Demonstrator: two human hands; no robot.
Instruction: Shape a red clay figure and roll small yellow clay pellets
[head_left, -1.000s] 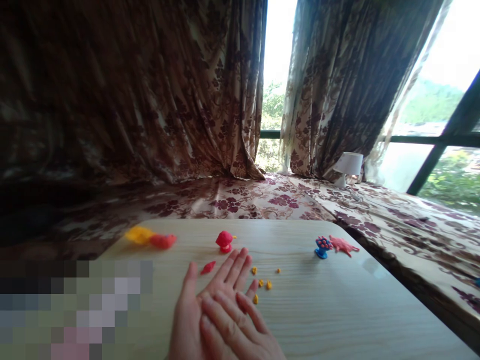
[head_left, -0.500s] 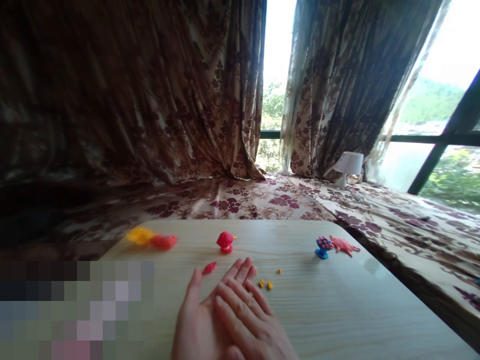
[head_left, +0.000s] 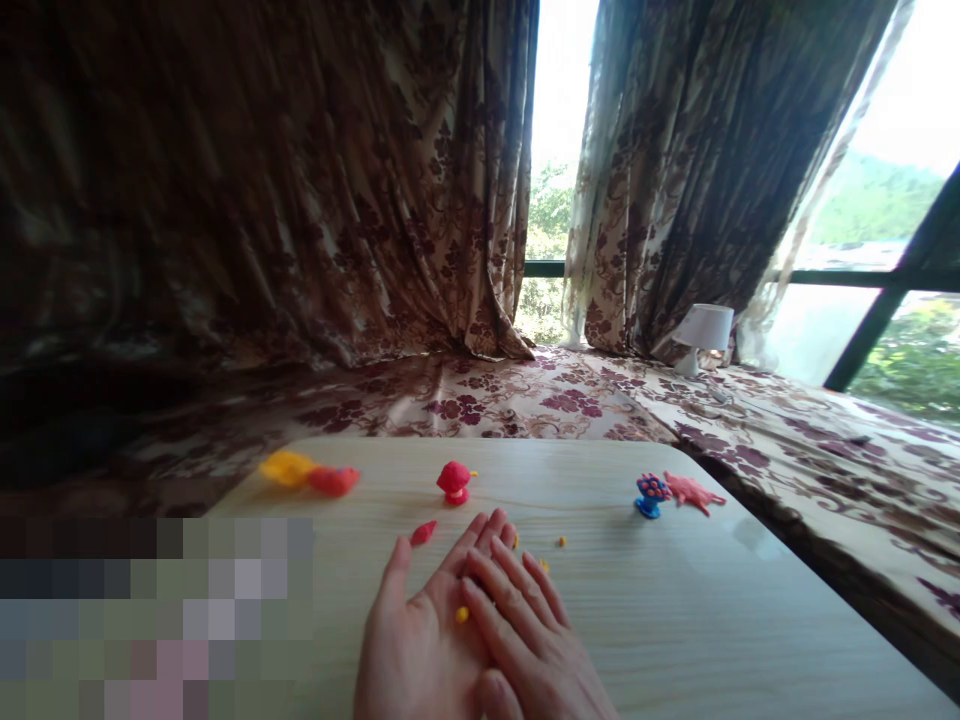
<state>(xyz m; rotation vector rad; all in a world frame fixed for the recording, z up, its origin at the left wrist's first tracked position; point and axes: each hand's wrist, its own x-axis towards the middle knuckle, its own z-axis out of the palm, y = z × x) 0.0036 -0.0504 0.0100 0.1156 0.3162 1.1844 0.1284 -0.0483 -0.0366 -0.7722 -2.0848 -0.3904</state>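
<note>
My left hand (head_left: 412, 645) lies palm up above the table, its fingers stretched out and the thumb apart. A small yellow ball, apparently of modelling clay, (head_left: 462, 615) rests on that palm. Flat across the left palm and fingers, my right hand (head_left: 536, 635) has its fingers extended beside the ball. Just beyond the left fingertips sits a pointed red clay piece (head_left: 424, 532). Small yellow clay bits (head_left: 562, 541) are on the table near the right fingertips, some partly hidden by the hands.
On the pale wooden table (head_left: 712, 610) stand a red mushroom-like clay figure (head_left: 454, 481) and a blue one with pink dots (head_left: 651, 494). Flat pink clay (head_left: 694, 492) lies beside it. Yellow clay (head_left: 285, 468) and red-orange clay (head_left: 334, 481) are at left. Behind is a white lamp (head_left: 705, 326).
My right hand has slid to the right over my left palm, uncovering the yellow ball. It now covers more of the yellow bits on the table.
</note>
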